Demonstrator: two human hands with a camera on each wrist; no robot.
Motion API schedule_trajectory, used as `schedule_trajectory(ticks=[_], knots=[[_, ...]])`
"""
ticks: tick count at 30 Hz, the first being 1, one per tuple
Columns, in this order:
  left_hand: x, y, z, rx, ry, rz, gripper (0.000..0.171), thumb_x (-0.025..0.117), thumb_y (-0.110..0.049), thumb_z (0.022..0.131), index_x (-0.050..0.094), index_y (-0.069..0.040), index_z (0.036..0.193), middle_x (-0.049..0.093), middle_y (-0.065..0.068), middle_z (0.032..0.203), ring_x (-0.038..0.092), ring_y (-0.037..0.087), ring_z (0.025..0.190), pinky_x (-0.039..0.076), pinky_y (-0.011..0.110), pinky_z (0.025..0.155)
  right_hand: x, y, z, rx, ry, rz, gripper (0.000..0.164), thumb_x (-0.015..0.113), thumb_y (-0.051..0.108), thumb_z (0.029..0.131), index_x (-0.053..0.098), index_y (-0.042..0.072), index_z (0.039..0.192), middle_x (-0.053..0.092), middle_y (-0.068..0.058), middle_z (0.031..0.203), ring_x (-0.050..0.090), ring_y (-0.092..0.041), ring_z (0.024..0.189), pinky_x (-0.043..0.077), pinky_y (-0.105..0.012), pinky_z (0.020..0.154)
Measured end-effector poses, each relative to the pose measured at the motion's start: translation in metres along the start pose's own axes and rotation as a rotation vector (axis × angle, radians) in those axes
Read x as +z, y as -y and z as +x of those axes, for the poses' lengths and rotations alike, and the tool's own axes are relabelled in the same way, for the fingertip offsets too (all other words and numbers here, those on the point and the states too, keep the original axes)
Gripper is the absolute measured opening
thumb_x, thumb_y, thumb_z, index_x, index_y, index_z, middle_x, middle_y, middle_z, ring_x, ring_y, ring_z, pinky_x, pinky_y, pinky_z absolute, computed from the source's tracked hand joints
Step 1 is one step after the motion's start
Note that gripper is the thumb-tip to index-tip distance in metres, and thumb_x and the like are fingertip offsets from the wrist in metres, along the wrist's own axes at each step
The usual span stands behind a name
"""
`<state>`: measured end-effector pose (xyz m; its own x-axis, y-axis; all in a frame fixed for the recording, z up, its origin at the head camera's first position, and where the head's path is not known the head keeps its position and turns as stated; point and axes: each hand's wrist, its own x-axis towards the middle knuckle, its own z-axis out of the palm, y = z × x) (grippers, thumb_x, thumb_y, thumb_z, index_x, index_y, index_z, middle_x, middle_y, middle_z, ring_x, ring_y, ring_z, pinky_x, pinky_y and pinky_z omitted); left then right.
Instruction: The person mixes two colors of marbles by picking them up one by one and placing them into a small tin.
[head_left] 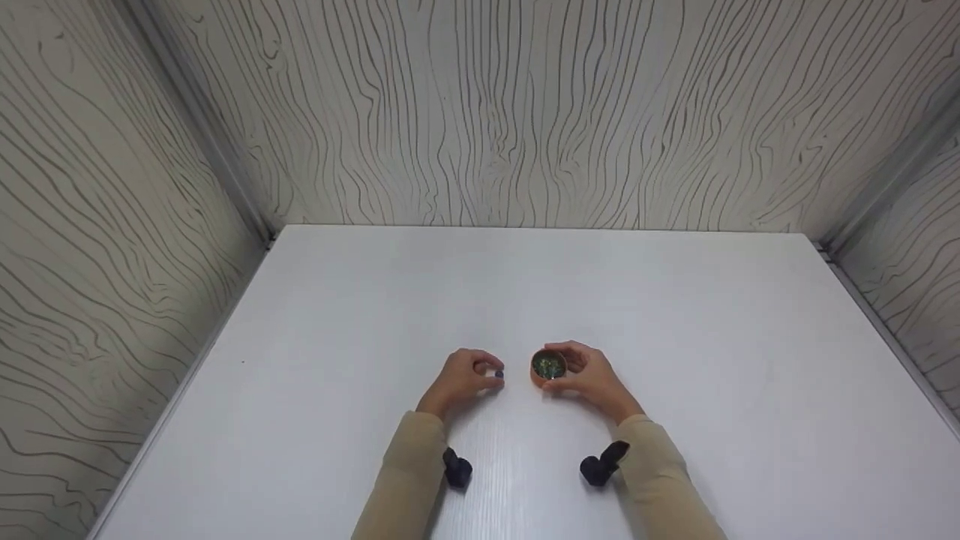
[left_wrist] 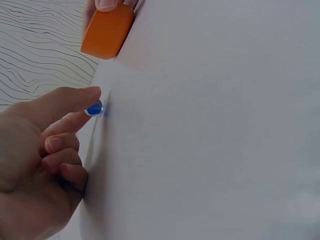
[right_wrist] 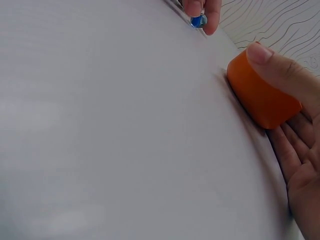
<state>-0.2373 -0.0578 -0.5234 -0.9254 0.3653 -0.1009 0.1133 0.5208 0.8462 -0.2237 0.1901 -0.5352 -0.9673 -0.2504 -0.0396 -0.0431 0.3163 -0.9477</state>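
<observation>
My left hand (head_left: 466, 377) pinches a small glass marble (left_wrist: 94, 108) between thumb and forefinger, low over the white table. The marble is clear with a blue core, and the other fingers curl in toward the palm. A short way to the right, my right hand (head_left: 592, 379) grips a small orange cup (head_left: 537, 377), thumb on the near side and fingers round the far side. In the head view several dark, shiny marbles (head_left: 550, 365) lie inside the cup. From the right wrist view only the cup's smooth orange outside (right_wrist: 260, 95) shows.
The white tabletop (head_left: 450, 292) runs back to a panel wall (head_left: 495, 112) with a wood-grain pattern. Similar panels stand at left and right. A black wrist camera sits on each sleeve, the left one (head_left: 457, 470) and the right one (head_left: 600, 469).
</observation>
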Motion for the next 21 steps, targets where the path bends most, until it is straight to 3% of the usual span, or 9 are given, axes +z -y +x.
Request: schedule_trajectory(ticks=[11,18,21], knots=[[0.0011,0.0006,-0.0009,-0.005,-0.011,0.036,0.020,0.073,-0.012,0.081,0.073,-0.004,0.100,0.060,0.003,0.085,0.046,0.014,0.083,0.042,0.032,0.081,0.0000,-0.0014,0.0009,-0.002,-0.009,-0.008,0.068,0.086,0.016,0.068,0.057,0.000,0.127,0.058,-0.022,0.134,0.054,-0.037,0.128,0.043,-0.042,0.108],[-0.0002,-0.0005,-0.0019,-0.004,-0.004,0.020,0.017,0.071,-0.010,0.083,0.072,-0.002,0.098,0.043,-0.004,0.070,0.041,0.013,0.073,0.036,0.028,0.073,-0.0006,-0.0026,0.0011,-0.010,0.005,0.010,0.070,0.086,0.018,0.068,0.057,0.000,0.128,0.058,-0.022,0.134,0.053,-0.038,0.129,0.041,-0.046,0.109],[-0.0003,-0.0008,-0.0017,-0.011,-0.011,0.015,0.016,0.071,-0.010,0.083,0.072,-0.002,0.096,0.045,-0.004,0.072,0.042,0.013,0.075,0.036,0.027,0.072,-0.0011,-0.0028,0.0014,-0.012,0.004,0.001,0.070,0.086,0.019,0.068,0.056,-0.001,0.129,0.058,-0.022,0.134,0.053,-0.037,0.129,0.041,-0.046,0.109]])
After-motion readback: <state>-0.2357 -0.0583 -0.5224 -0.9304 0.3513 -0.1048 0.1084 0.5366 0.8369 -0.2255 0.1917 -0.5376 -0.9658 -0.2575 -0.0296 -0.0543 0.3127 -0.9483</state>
